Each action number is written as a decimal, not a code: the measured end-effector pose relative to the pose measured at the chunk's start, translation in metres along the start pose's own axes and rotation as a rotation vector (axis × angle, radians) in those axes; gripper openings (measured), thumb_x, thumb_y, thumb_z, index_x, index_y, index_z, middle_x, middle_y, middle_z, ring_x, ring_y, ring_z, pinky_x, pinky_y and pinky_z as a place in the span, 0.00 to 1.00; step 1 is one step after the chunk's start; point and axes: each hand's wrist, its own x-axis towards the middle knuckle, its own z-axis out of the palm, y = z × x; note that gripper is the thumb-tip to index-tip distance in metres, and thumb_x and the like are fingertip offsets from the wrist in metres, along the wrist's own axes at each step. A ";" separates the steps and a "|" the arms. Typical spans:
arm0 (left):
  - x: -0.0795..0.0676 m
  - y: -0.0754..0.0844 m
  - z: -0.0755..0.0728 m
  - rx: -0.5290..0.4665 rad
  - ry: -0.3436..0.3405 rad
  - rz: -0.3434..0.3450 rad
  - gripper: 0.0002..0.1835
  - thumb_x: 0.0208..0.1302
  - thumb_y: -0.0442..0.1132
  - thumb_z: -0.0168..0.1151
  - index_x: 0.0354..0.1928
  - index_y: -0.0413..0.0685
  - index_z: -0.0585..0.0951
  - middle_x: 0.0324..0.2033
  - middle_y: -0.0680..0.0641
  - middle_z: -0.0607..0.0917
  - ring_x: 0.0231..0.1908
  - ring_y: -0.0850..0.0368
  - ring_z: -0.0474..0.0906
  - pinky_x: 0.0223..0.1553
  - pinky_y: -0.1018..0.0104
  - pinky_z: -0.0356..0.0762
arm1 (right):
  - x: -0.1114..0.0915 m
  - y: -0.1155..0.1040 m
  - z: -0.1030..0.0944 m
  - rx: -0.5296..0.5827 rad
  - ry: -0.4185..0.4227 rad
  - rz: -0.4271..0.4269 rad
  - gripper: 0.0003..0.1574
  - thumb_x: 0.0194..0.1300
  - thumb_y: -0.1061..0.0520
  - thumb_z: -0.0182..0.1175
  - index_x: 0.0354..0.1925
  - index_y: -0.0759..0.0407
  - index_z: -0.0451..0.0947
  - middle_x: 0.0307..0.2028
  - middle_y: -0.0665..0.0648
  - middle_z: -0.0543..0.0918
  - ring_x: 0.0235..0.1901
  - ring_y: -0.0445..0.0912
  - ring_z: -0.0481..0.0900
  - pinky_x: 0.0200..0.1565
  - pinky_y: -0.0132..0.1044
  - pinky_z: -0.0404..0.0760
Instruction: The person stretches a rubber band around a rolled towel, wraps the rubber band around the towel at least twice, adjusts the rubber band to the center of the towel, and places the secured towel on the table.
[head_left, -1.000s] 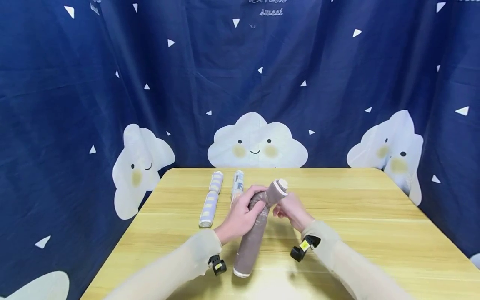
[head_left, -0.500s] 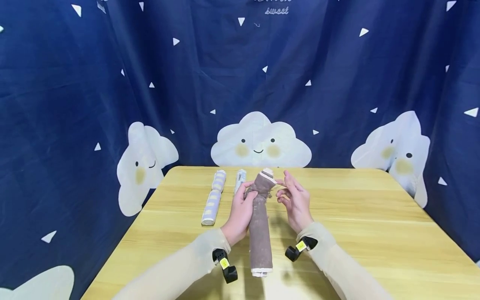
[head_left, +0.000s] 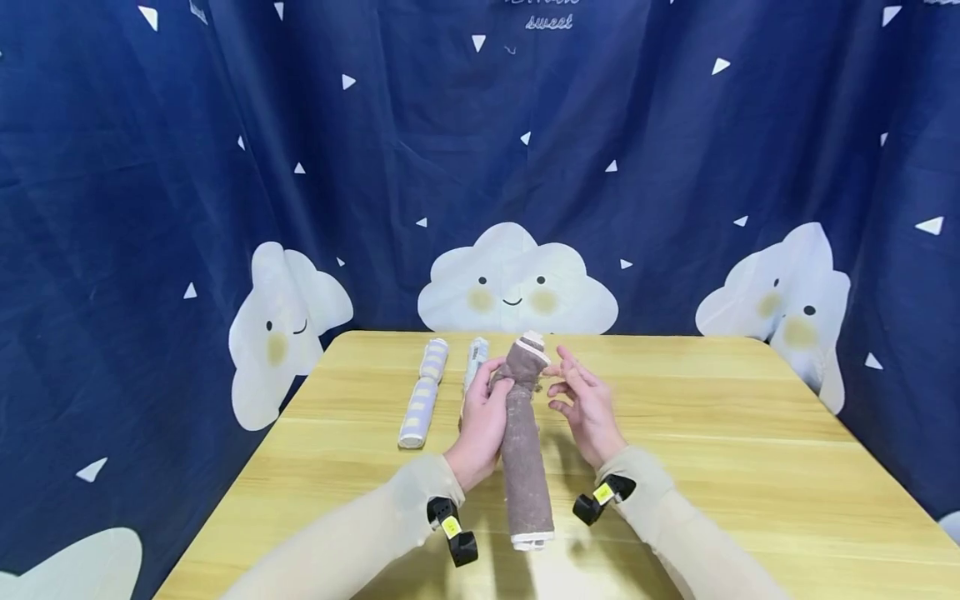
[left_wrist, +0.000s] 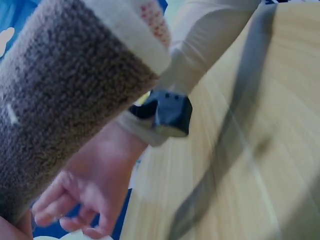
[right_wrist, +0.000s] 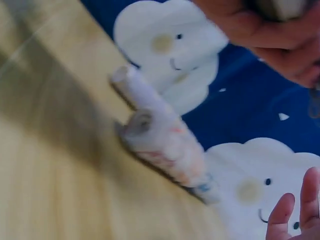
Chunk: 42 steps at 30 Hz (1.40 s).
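Note:
A brown rolled towel with white edging is raised over the table, narrowed near its upper end. My left hand grips it at that narrowed part, thumb across the front. Beside the upper end is my right hand, its fingers loosely spread, with no thing visible in them. In the left wrist view the brown towel fills the upper left, and the right hand hangs below it with relaxed fingers. Whether a fingertip of the right hand touches the towel is hard to tell.
A purple-and-yellow striped rolled towel lies on the wooden table at the left. Next to it is a pale printed roll, partly hidden by the left hand. A dark blue curtain with clouds closes off the back and sides.
The right hand, earlier curled behind the towel's upper end, has come out to its right with fingers loosened. The towel's lower end has swung rightward. The left hand keeps its hold.

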 end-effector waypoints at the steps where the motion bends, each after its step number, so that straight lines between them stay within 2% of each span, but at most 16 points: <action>1: 0.000 -0.001 0.000 -0.010 0.015 -0.001 0.17 0.76 0.40 0.47 0.63 0.59 0.74 0.49 0.43 0.81 0.34 0.55 0.82 0.33 0.59 0.83 | 0.001 0.003 0.001 -0.006 0.005 0.027 0.38 0.75 0.48 0.57 0.74 0.62 0.61 0.37 0.45 0.85 0.29 0.40 0.77 0.34 0.31 0.77; 3: 0.000 -0.002 0.000 -0.027 0.043 0.000 0.17 0.76 0.40 0.47 0.63 0.56 0.74 0.49 0.44 0.81 0.34 0.56 0.81 0.33 0.61 0.82 | 0.001 0.010 0.003 -0.017 0.022 0.052 0.37 0.74 0.48 0.57 0.73 0.64 0.63 0.33 0.47 0.84 0.26 0.40 0.76 0.33 0.31 0.77; 6: 0.001 -0.003 0.001 -0.055 0.076 0.002 0.17 0.75 0.40 0.47 0.62 0.52 0.74 0.48 0.44 0.81 0.33 0.56 0.80 0.33 0.63 0.81 | 0.001 0.015 0.008 -0.030 0.057 0.014 0.35 0.73 0.49 0.60 0.71 0.63 0.67 0.31 0.48 0.84 0.24 0.40 0.76 0.32 0.31 0.77; 11: 0.003 -0.002 0.006 -0.054 0.112 -0.012 0.17 0.75 0.39 0.48 0.61 0.51 0.75 0.46 0.45 0.81 0.34 0.57 0.79 0.34 0.65 0.79 | 0.001 0.011 0.013 -0.108 0.059 -0.087 0.32 0.70 0.54 0.64 0.69 0.59 0.72 0.40 0.44 0.86 0.26 0.39 0.79 0.34 0.30 0.79; 14: 0.006 -0.004 0.007 -0.023 0.118 -0.013 0.16 0.74 0.39 0.48 0.60 0.52 0.76 0.45 0.45 0.82 0.34 0.57 0.79 0.34 0.65 0.79 | -0.002 0.006 0.010 -0.266 0.048 -0.153 0.33 0.68 0.56 0.66 0.69 0.54 0.72 0.45 0.43 0.86 0.31 0.38 0.80 0.38 0.29 0.80; 17: 0.008 -0.006 0.007 0.088 0.107 0.004 0.16 0.73 0.41 0.50 0.59 0.57 0.78 0.47 0.47 0.82 0.37 0.56 0.79 0.38 0.64 0.78 | -0.003 0.001 0.007 -0.444 0.034 -0.269 0.36 0.64 0.58 0.69 0.69 0.48 0.73 0.49 0.48 0.86 0.36 0.38 0.79 0.40 0.29 0.80; 19: 0.008 -0.008 0.003 0.241 0.077 0.063 0.16 0.73 0.42 0.51 0.58 0.61 0.78 0.48 0.48 0.82 0.42 0.56 0.79 0.43 0.61 0.77 | -0.003 -0.002 0.005 -0.540 0.014 -0.345 0.38 0.60 0.58 0.72 0.68 0.45 0.74 0.52 0.51 0.85 0.36 0.40 0.79 0.40 0.29 0.80; 20: 0.007 -0.009 0.000 0.334 0.053 0.107 0.16 0.73 0.42 0.51 0.59 0.64 0.78 0.50 0.49 0.83 0.44 0.56 0.80 0.46 0.59 0.77 | -0.003 -0.005 0.005 -0.566 -0.001 -0.366 0.39 0.59 0.58 0.73 0.67 0.44 0.75 0.51 0.52 0.85 0.35 0.42 0.79 0.38 0.29 0.80; 22: 0.006 -0.011 -0.008 0.511 -0.009 0.207 0.17 0.73 0.43 0.51 0.60 0.68 0.77 0.51 0.52 0.84 0.47 0.56 0.80 0.49 0.56 0.76 | -0.004 -0.011 0.005 -0.619 -0.043 -0.378 0.39 0.59 0.57 0.74 0.67 0.41 0.75 0.46 0.52 0.86 0.32 0.44 0.79 0.35 0.30 0.80; 24: 0.006 -0.011 -0.015 0.654 -0.079 0.344 0.18 0.73 0.41 0.51 0.61 0.68 0.77 0.50 0.53 0.85 0.46 0.58 0.81 0.50 0.56 0.77 | -0.005 -0.019 0.004 -0.659 -0.105 -0.352 0.39 0.59 0.56 0.73 0.67 0.41 0.75 0.42 0.51 0.86 0.32 0.45 0.80 0.34 0.30 0.80; 26: 0.007 -0.007 -0.022 0.753 -0.159 0.456 0.19 0.73 0.40 0.51 0.61 0.66 0.77 0.47 0.55 0.86 0.43 0.60 0.81 0.48 0.60 0.78 | -0.005 -0.027 0.001 -0.704 -0.176 -0.325 0.38 0.60 0.55 0.73 0.68 0.41 0.74 0.36 0.51 0.84 0.32 0.43 0.80 0.32 0.30 0.79; 30: 0.012 0.004 -0.026 0.923 -0.304 0.597 0.17 0.73 0.40 0.49 0.58 0.62 0.77 0.40 0.59 0.84 0.37 0.65 0.79 0.40 0.68 0.77 | -0.006 -0.044 -0.003 -0.766 -0.300 -0.313 0.38 0.61 0.56 0.72 0.68 0.46 0.74 0.45 0.55 0.86 0.40 0.40 0.83 0.37 0.32 0.82; 32: 0.013 0.009 -0.026 1.004 -0.353 0.632 0.16 0.73 0.40 0.48 0.57 0.62 0.77 0.38 0.60 0.83 0.35 0.66 0.78 0.38 0.70 0.76 | -0.004 -0.050 -0.003 -0.807 -0.352 -0.310 0.38 0.60 0.55 0.73 0.68 0.47 0.74 0.50 0.56 0.86 0.42 0.42 0.84 0.39 0.34 0.84; 34: 0.013 0.012 -0.027 1.059 -0.393 0.638 0.14 0.73 0.40 0.48 0.56 0.61 0.77 0.38 0.59 0.82 0.35 0.65 0.77 0.37 0.69 0.76 | -0.002 -0.053 -0.003 -0.852 -0.402 -0.295 0.38 0.60 0.52 0.73 0.67 0.47 0.75 0.54 0.58 0.85 0.43 0.43 0.84 0.40 0.35 0.85; 38: 0.011 0.012 -0.029 1.144 -0.451 0.643 0.16 0.72 0.39 0.49 0.58 0.58 0.76 0.41 0.57 0.83 0.37 0.64 0.77 0.38 0.69 0.77 | -0.001 -0.056 0.000 -0.988 -0.468 -0.264 0.33 0.57 0.51 0.75 0.61 0.51 0.81 0.54 0.57 0.85 0.43 0.45 0.85 0.41 0.35 0.85; 42: 0.010 0.009 -0.030 1.153 -0.461 0.657 0.18 0.71 0.40 0.50 0.61 0.54 0.74 0.44 0.56 0.84 0.36 0.65 0.77 0.38 0.71 0.77 | -0.004 -0.059 0.003 -1.073 -0.484 -0.271 0.25 0.57 0.57 0.72 0.55 0.54 0.84 0.50 0.56 0.87 0.42 0.45 0.83 0.41 0.34 0.84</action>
